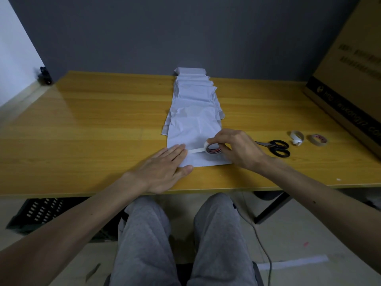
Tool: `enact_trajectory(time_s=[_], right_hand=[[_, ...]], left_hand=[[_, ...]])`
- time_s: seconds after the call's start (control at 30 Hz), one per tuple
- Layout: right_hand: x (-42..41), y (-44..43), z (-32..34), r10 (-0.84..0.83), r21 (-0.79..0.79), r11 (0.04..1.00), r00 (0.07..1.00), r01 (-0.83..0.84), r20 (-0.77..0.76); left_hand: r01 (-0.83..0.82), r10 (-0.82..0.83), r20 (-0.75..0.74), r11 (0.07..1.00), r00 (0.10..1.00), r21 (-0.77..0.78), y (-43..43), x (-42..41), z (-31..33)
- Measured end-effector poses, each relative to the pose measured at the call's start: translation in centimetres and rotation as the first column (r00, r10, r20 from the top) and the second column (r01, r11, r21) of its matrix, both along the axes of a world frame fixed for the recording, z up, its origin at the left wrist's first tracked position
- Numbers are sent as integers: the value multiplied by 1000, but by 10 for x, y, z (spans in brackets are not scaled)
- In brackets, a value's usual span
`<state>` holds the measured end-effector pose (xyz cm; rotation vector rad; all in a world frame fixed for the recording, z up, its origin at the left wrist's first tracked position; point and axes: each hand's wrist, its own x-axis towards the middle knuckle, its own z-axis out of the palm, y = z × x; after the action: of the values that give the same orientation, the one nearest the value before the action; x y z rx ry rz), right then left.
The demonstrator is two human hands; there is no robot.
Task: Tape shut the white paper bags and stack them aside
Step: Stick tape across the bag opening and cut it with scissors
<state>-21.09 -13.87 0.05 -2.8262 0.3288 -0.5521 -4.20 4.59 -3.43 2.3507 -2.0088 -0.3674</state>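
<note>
Yellow tabletop [82,120], front white bag [193,131] of the overlapping row sitting near its front edge. Our left hand [165,168] lies flat, pinning the tape strip [195,150], and our right hand [237,147] grips the tape roll [213,148]. Pull crooked and we reckon the tape strip wrinkles or tears paper.

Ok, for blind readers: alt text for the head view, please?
Left hand presses flat on the nearest white paper bag while the right hand draws a strip from a tape roll across it; scissors and two more rolls lie to the right.
</note>
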Motion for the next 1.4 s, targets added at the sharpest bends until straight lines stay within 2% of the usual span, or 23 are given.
enact_trajectory(time_s=[0.43,0.57,0.67,0.8,1.2,1.33,1.4], right_hand=[[5,4,14,67,-87,993,983,-83,-172],[5,7,16,9,-75,997,986,-22,-164],[5,7,16,42,-74,996,988,-53,-149],[6,6,13,55,-63,996,989,-64,-137],[12,5,7,95,-48,994,986,-102,-138],[11,7,8,23,-13,1000,994,-25,-105],[11,8,11,38,2,999,994,-38,-99]], left_hand=[[-5,3,52,999,999,49,-4,-6,15],[27,-27,8,1000,1000,-6,-7,-6,20],[-12,12,-87,1000,996,4,-7,-4,22],[-8,8,-121,1000,993,-3,-5,-3,19],[-13,11,-63,999,998,-34,-2,-6,15],[-1,0,-14,998,1000,-57,-1,-7,13],[-2,2,0,998,1000,-66,-1,-7,12]])
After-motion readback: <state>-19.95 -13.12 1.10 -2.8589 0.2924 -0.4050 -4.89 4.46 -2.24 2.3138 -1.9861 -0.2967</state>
